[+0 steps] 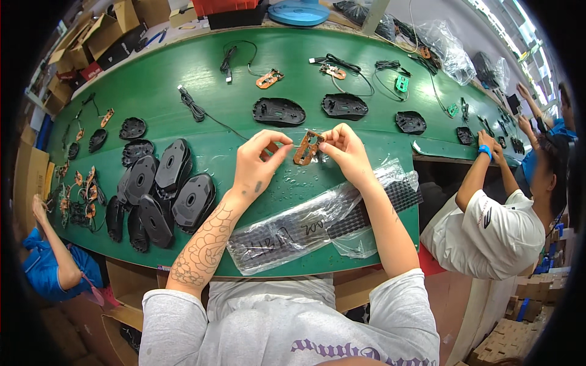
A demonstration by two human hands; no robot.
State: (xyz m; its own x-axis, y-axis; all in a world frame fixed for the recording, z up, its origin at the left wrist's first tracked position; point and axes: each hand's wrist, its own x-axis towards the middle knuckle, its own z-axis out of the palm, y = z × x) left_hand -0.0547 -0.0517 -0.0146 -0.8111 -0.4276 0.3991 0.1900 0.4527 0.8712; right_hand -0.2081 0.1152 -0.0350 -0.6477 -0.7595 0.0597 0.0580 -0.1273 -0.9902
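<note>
In front of me, my right hand (347, 154) pinches a small brown circuit board (307, 148) by its right edge, between thumb and fingers. My left hand (261, 160) is just left of the board, its thumb and fingertips brought together. A black USB cable (213, 119) runs over the green table to my left hand, which closes on its end; the wire tip between the fingers is too small to see clearly. Beyond my hands lie two black mouse base shells (279, 111). Several black mouse shells (173, 165) are heaped left of my left forearm.
A clear plastic bag with black textured sheets (299, 235) lies under my forearms. More cables with orange boards (269, 78) and green boards (401, 83) rest along the far side of the green table (183, 73). Co-workers sit at the right (494, 226) and left (61, 262).
</note>
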